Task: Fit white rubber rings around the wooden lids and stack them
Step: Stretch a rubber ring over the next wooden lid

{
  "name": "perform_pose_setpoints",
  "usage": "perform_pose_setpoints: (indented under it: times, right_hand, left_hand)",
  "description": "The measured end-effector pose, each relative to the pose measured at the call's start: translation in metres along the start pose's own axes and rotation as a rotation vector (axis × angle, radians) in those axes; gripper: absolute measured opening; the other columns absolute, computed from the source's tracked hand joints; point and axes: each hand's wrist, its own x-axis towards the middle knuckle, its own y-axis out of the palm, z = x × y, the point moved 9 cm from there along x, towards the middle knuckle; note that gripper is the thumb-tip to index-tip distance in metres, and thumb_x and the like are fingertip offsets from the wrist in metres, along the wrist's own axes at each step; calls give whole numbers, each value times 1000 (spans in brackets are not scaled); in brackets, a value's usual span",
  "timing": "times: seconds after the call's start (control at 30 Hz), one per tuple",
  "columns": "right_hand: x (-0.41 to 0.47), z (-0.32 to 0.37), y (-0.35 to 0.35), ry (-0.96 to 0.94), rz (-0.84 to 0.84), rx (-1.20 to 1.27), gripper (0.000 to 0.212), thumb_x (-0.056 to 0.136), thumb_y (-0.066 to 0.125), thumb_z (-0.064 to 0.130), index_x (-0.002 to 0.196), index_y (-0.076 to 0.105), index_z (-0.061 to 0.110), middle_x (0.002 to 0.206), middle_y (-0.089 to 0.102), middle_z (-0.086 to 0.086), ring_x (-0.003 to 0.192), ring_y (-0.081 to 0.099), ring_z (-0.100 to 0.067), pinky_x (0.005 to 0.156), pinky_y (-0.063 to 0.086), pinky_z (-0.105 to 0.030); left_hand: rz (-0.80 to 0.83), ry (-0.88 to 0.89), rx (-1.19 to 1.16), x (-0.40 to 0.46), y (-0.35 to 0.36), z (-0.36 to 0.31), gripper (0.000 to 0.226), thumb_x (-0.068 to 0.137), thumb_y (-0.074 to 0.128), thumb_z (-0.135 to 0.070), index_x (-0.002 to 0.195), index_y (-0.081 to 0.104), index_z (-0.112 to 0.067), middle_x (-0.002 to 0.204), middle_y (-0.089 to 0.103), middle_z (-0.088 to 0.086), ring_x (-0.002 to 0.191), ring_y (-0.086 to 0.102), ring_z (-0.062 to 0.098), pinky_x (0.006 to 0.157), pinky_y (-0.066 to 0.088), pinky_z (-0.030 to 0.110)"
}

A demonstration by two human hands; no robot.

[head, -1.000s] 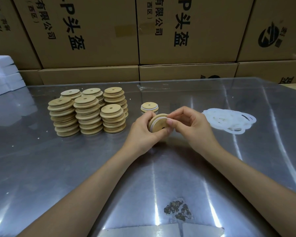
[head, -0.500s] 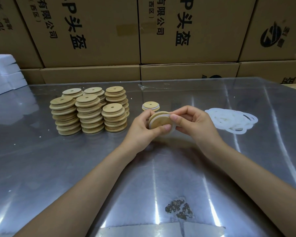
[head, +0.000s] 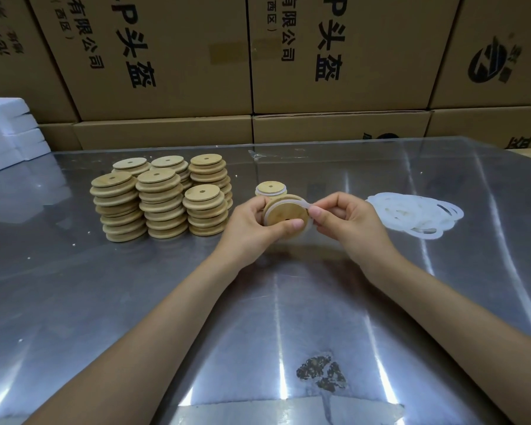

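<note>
My left hand [head: 252, 228] grips a round wooden lid [head: 284, 214] above the table, its flat face tilted toward me. A white rubber ring [head: 302, 204] lies partly around that lid. My right hand [head: 344, 222] pinches the ring at the lid's upper right edge. Behind the hands lies one lid with a white ring on it [head: 270, 188]. Several stacks of bare wooden lids [head: 160, 200] stand to the left. A loose heap of white rubber rings [head: 414, 216] lies to the right.
The work surface is a shiny metal table [head: 105, 302] with a dark worn patch [head: 319, 372] near its front edge. Large cardboard boxes [head: 172, 56] form a wall along the back. A pile of white folded material [head: 6, 133] sits at the far left.
The lid has turned in my left hand so that its flat face shows more. My right hand has pulled the ring's edge up and to the right of the lid.
</note>
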Motion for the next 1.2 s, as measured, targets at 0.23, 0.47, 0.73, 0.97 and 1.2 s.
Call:
perform_pose_setpoints:
  times: [0.23, 0.47, 0.73, 0.97, 1.2]
  right_hand:
    - [0, 3, -3, 20, -25, 8, 13, 89, 63, 11, 77, 62, 15, 64, 68, 9, 65, 62, 0, 72, 53, -18]
    - [-1, 5, 1, 8, 52, -37, 7, 85, 67, 15, 80, 67, 18, 74, 69, 3, 72, 62, 1, 71, 51, -16]
    - [1, 6, -2, -44, 24, -165, 9, 77, 77, 19, 79, 68, 17, 71, 69, 8, 67, 62, 1, 67, 49, -14]
    - [2, 5, -4, -57, 18, -226, 11, 77, 77, 28, 72, 68, 23, 61, 67, 6, 64, 61, -5, 65, 47, -22]
    - [0, 6, 2, -30, 71, -130, 13, 86, 68, 15, 75, 65, 20, 63, 67, 9, 66, 63, -1, 65, 50, -17]
  left_hand:
    - [13, -19, -53, -1, 5, -2, 25, 76, 75, -4, 82, 61, -23, 65, 68, -15, 64, 62, -3, 54, 50, 14]
    - [-23, -66, -117, -4, 0, 3, 21, 79, 74, -10, 93, 62, -19, 73, 68, -11, 70, 63, 0, 60, 53, 17]
    - [-36, -97, -190, -4, -2, 8, 22, 78, 73, -12, 96, 62, -17, 76, 71, -9, 74, 65, 2, 65, 55, 18]
    - [-41, -111, -202, -5, -3, 8, 24, 75, 74, -16, 96, 63, -17, 78, 72, -8, 77, 67, 3, 66, 55, 18]
    - [-41, -124, -233, -6, -1, 7, 25, 79, 71, -15, 103, 62, -13, 86, 69, -4, 81, 65, 5, 68, 55, 18]
